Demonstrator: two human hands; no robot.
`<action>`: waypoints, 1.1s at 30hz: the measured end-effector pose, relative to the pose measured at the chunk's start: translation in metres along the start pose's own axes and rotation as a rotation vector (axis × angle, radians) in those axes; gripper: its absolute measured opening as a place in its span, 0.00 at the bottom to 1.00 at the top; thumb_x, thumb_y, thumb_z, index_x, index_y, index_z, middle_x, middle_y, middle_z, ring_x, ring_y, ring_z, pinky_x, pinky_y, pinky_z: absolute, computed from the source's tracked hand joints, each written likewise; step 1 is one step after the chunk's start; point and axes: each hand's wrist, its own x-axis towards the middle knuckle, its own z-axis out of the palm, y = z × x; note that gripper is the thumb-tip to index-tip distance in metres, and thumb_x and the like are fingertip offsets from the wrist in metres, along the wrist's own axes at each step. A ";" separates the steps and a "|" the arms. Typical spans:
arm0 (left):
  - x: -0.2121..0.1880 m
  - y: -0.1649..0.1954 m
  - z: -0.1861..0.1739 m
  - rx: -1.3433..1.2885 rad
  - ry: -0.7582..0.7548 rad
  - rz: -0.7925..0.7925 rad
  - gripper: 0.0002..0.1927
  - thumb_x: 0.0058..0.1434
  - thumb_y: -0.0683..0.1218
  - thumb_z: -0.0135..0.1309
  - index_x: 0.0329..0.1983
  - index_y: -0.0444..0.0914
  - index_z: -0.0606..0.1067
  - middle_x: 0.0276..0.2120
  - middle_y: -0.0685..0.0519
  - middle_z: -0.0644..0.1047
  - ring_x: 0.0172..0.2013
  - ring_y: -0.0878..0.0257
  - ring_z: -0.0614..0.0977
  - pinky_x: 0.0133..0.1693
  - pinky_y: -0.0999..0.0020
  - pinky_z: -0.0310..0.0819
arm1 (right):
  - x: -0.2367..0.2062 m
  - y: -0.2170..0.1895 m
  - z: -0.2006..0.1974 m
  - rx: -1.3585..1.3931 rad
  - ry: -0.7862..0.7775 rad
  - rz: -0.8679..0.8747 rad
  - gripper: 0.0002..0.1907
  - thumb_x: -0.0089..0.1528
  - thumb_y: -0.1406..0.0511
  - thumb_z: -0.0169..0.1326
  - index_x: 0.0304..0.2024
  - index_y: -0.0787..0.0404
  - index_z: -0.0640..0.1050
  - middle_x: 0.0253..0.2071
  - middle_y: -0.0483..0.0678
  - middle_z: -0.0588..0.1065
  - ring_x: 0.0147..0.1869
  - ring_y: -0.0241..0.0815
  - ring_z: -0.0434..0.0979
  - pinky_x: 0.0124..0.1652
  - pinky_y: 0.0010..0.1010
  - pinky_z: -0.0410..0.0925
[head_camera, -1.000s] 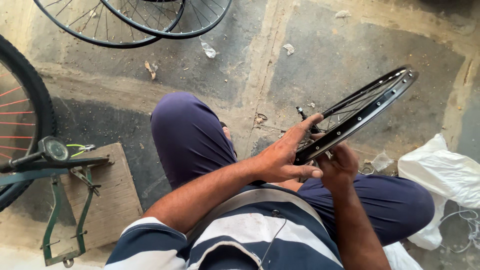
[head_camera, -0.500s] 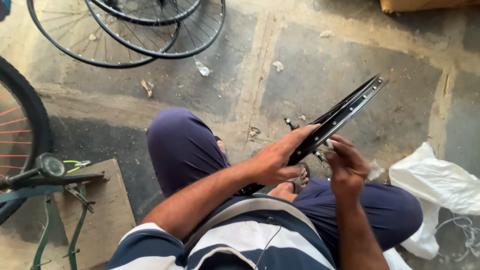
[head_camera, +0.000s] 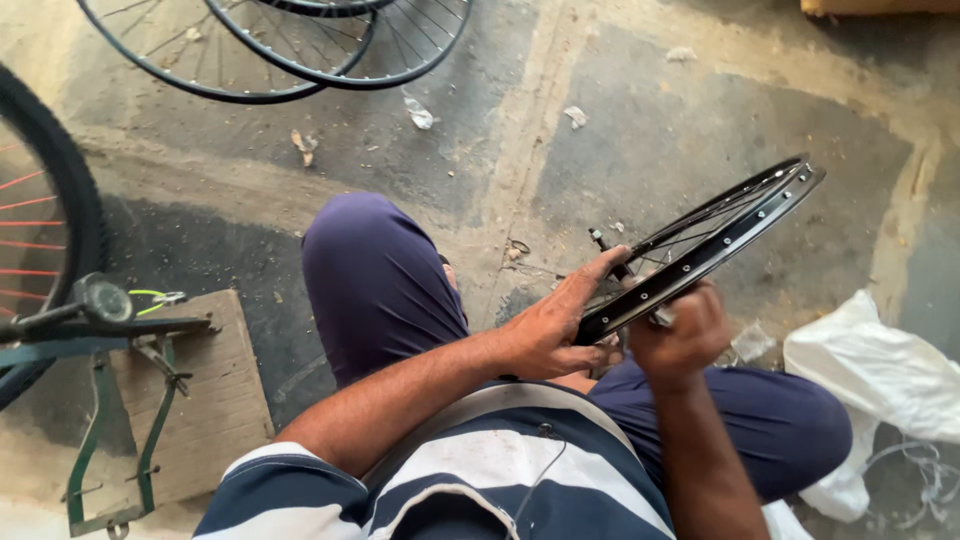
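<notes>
I sit on the ground with a black bicycle wheel rim (head_camera: 735, 228) held edge-on over my lap, its thin spokes running to a small hub axle (head_camera: 600, 241). My left hand (head_camera: 552, 325) grips the rim's near end, fingers stretched along its inner side. My right hand (head_camera: 680, 335) is closed under the rim, at the spokes; what it pinches is hidden. My knees in purple trousers (head_camera: 375, 280) flank the wheel.
Two bare spoked rims (head_camera: 300, 55) lie on the concrete at the top. A tyred wheel with red spokes (head_camera: 45, 235) and a green metal stand (head_camera: 110, 420) on a wooden board stand at left. A white plastic bag (head_camera: 875, 375) lies at right.
The rim has tilted and shifted slightly right in my hands. My right hand has moved from beside the rim to under it. The view has drifted a little.
</notes>
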 end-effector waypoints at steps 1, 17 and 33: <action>0.001 0.000 0.002 0.012 -0.003 0.024 0.58 0.58 0.51 0.66 0.81 0.35 0.43 0.76 0.36 0.57 0.76 0.42 0.61 0.74 0.54 0.57 | -0.002 -0.003 0.003 -0.019 0.027 0.037 0.16 0.59 0.68 0.69 0.31 0.65 0.72 0.35 0.52 0.76 0.40 0.45 0.77 0.36 0.35 0.70; 0.008 0.009 -0.002 0.028 -0.091 -0.007 0.60 0.52 0.41 0.63 0.79 0.34 0.38 0.77 0.32 0.48 0.77 0.40 0.51 0.74 0.55 0.49 | 0.004 0.023 -0.014 1.207 -0.432 0.630 0.25 0.59 0.76 0.62 0.59 0.67 0.75 0.54 0.54 0.78 0.58 0.43 0.80 0.56 0.35 0.75; 0.013 -0.003 0.005 0.188 -0.005 -0.025 0.63 0.47 0.43 0.61 0.79 0.31 0.35 0.78 0.31 0.42 0.79 0.37 0.41 0.76 0.51 0.37 | -0.016 0.010 0.043 0.069 -0.006 0.292 0.15 0.67 0.66 0.60 0.54 0.67 0.79 0.40 0.53 0.80 0.39 0.38 0.76 0.40 0.32 0.68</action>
